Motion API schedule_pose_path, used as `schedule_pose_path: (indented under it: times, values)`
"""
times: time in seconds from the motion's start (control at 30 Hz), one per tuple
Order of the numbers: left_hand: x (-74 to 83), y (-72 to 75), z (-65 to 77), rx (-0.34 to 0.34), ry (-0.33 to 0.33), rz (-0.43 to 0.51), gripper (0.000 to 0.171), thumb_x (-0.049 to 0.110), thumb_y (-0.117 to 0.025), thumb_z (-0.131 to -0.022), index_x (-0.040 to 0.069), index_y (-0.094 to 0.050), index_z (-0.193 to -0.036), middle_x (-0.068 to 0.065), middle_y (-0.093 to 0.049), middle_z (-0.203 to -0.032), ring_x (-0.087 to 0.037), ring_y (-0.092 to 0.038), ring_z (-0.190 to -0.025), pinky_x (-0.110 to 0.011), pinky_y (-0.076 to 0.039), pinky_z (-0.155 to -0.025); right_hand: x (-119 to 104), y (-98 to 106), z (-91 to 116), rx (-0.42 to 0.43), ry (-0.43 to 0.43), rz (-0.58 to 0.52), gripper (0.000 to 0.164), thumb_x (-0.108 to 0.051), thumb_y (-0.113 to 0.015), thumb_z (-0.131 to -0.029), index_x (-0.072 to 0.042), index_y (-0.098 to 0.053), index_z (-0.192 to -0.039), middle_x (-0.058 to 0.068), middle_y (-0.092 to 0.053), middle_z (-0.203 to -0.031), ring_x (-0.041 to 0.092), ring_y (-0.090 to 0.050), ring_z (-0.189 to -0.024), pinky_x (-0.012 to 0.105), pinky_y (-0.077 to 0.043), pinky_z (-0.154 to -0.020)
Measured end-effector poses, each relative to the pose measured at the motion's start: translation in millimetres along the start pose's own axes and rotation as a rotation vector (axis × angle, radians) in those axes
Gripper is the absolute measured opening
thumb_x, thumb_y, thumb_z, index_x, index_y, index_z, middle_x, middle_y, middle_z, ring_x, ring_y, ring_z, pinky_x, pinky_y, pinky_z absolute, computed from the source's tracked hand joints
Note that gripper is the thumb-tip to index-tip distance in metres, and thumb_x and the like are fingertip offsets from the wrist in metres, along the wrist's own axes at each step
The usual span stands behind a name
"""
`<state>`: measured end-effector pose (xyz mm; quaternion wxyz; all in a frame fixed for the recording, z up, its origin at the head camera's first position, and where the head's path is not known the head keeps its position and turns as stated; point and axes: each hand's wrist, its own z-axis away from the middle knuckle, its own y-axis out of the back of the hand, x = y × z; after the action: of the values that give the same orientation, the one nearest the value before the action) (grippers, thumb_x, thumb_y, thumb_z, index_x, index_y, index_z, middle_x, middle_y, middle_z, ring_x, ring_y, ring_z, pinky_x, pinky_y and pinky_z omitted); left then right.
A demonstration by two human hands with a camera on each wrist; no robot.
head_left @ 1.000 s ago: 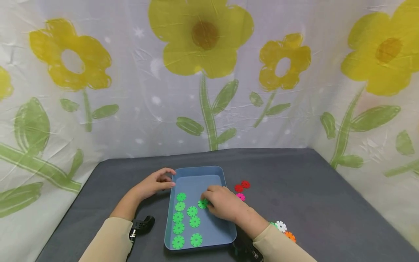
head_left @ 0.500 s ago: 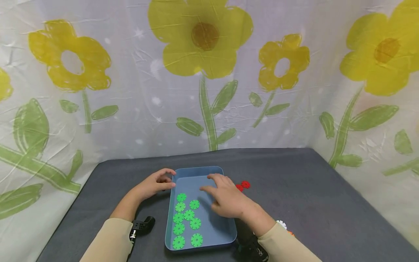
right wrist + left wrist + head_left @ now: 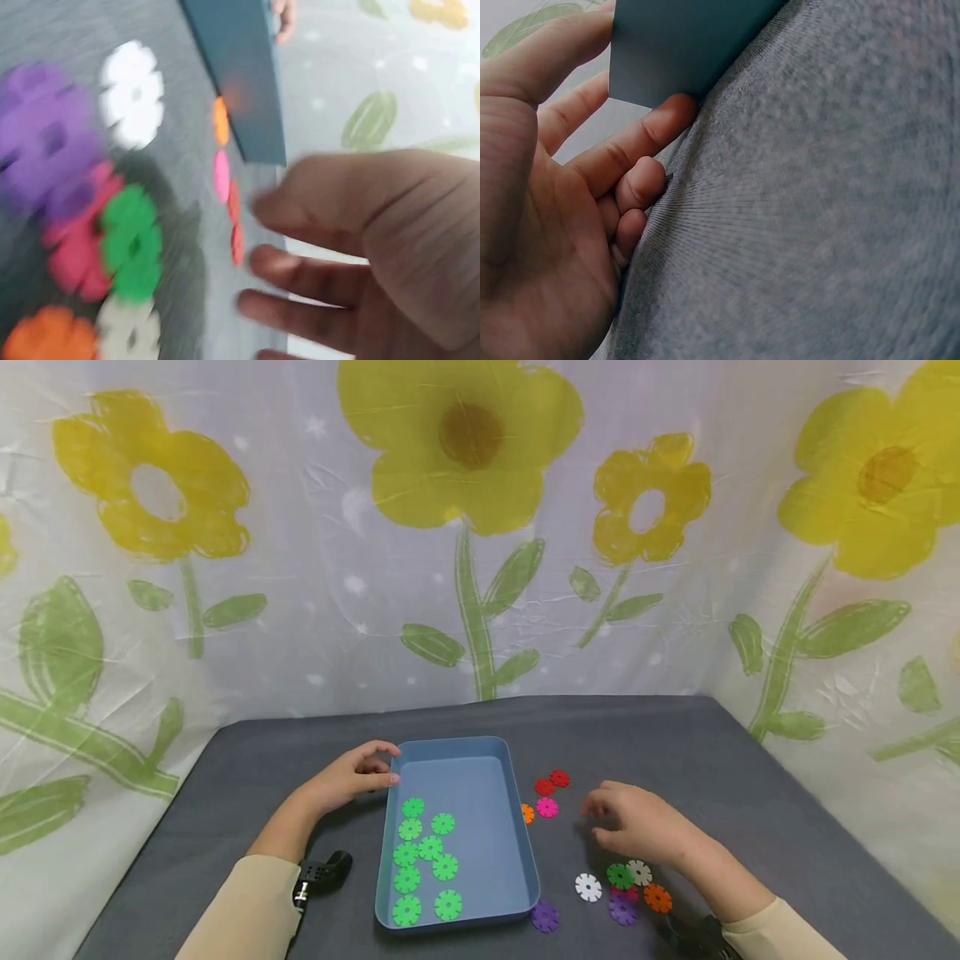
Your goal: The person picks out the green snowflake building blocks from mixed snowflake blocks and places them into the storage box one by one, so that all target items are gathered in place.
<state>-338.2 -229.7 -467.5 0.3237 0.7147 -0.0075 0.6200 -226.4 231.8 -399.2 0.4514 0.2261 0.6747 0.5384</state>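
Note:
My left hand [image 3: 348,781] holds the blue-grey tray [image 3: 463,747] at its far left corner, thumb at the left rim and index finger by the corner. In the left wrist view, fingertips lie right at the tray wall [image 3: 667,45]. Several green notched plastic discs [image 3: 407,852] lie flat in the left half of the tray. My right hand [image 3: 641,822] hangs over the table right of the tray, fingers loosely bent and holding nothing. Just below it are a green disc [image 3: 620,876], a pinkish-red disc partly covered, a white disc [image 3: 588,887] and an orange disc [image 3: 657,898].
Two red discs [image 3: 551,782], a pink disc [image 3: 547,807] and an orange disc [image 3: 527,813] lie by the tray's right wall. Purple discs [image 3: 545,916] are near its front right corner. A flowered curtain [image 3: 315,610] stands behind the dark table [image 3: 675,735].
My right hand let go of a green disc in the tray, then moved right, out over the loose discs. The left hand stays at the tray corner.

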Motion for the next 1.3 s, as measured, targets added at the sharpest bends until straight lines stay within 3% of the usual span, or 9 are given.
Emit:
schedule_pose_path:
  times: [0.1, 0.2, 0.37, 0.57, 0.77, 0.9, 1.07, 1.3]
  values:
    - [-1.1, 1.4, 1.2, -0.001, -0.010, 0.001, 0.052, 0.024, -0.071, -0.099, 0.004, -0.050, -0.142, -0.011, -0.067, -0.105, -0.029, -0.063, -0.099, -0.045, -0.047, -0.089, 6, -3, 16, -0.088, -0.023, -0.020, 0.023, -0.022, -0.085, -0.081, -0.019, -0.072, -0.100, -0.008, -0.057, -0.093, 0.015, -0.055, -0.086, 0.040, -0.049, -0.075]
    - [-2.2, 3.3, 1.9, 0.000, -0.015, -0.002, 0.051, 0.024, -0.071, -0.099, 0.003, -0.050, -0.141, -0.011, -0.068, -0.105, -0.029, -0.062, -0.099, -0.045, -0.048, -0.089, 8, -6, 26, -0.114, -0.006, 0.009, 0.023, -0.027, -0.088, -0.076, -0.023, -0.071, -0.091, -0.012, -0.055, -0.090, 0.012, -0.053, -0.086, 0.037, -0.049, -0.074]
    - [-3.4, 6.6, 3.6, -0.003, -0.013, -0.015, 0.052, 0.025, -0.071, -0.100, 0.004, -0.050, -0.142, -0.011, -0.068, -0.105, -0.028, -0.063, -0.100, -0.045, -0.048, -0.091, 4, -11, 30, -0.074, 0.025, 0.108, 0.019, -0.026, -0.087, -0.073, -0.026, -0.070, -0.083, -0.016, -0.054, -0.085, 0.008, -0.050, -0.082, 0.033, -0.047, -0.070]
    - [-5.0, 8.8, 11.8, 0.013, 0.008, -0.018, 0.052, 0.024, -0.071, -0.100, 0.003, -0.049, -0.142, -0.011, -0.067, -0.105, -0.027, -0.063, -0.099, -0.045, -0.048, -0.090, -5, -18, 24, -0.019, 0.071, 0.244, 0.024, -0.023, -0.085, -0.064, -0.023, -0.068, -0.082, -0.016, -0.055, -0.081, 0.010, -0.051, -0.075, 0.039, -0.043, -0.067]
    - [-6.0, 8.1, 13.6, 0.028, 0.023, -0.009, 0.054, 0.026, -0.072, -0.099, 0.003, -0.049, -0.142, -0.011, -0.068, -0.106, -0.027, -0.063, -0.100, -0.045, -0.048, -0.090, -10, -14, 16, -0.004, 0.071, 0.261, 0.027, -0.017, -0.080, -0.065, -0.019, -0.069, -0.090, -0.013, -0.051, -0.083, 0.007, -0.049, -0.068, 0.034, -0.045, -0.065]
    - [-5.6, 7.1, 12.0, 0.027, 0.024, 0.001, 0.054, 0.026, -0.072, -0.099, 0.003, -0.050, -0.142, -0.010, -0.068, -0.105, -0.027, -0.063, -0.099, -0.044, -0.048, -0.090, -18, 2, -3, 0.007, 0.063, 0.184, 0.029, -0.011, -0.075, -0.071, -0.015, -0.068, -0.100, -0.011, -0.048, -0.088, 0.007, -0.047, -0.069, 0.028, -0.044, -0.061]
    - [-4.5, 6.2, 11.0, 0.024, 0.001, 0.013, 0.053, 0.023, -0.071, -0.100, 0.001, -0.049, -0.142, -0.011, -0.068, -0.104, -0.028, -0.063, -0.098, -0.043, -0.048, -0.089, -37, 14, -38, 0.057, 0.161, 0.158, 0.026, -0.012, -0.073, -0.078, -0.012, -0.067, -0.103, -0.008, -0.050, -0.093, 0.008, -0.048, -0.072, 0.027, -0.045, -0.065]
    - [-5.6, 2.1, 9.9, 0.008, -0.020, 0.033, 0.052, 0.020, -0.071, -0.100, 0.000, -0.048, -0.142, -0.012, -0.068, -0.105, -0.028, -0.063, -0.098, -0.043, -0.048, -0.088, -65, 4, -91, -0.053, 0.236, 0.103, 0.025, -0.010, -0.068, -0.087, -0.009, -0.070, -0.112, -0.004, -0.056, -0.101, 0.010, -0.052, -0.078, 0.030, -0.047, -0.071]
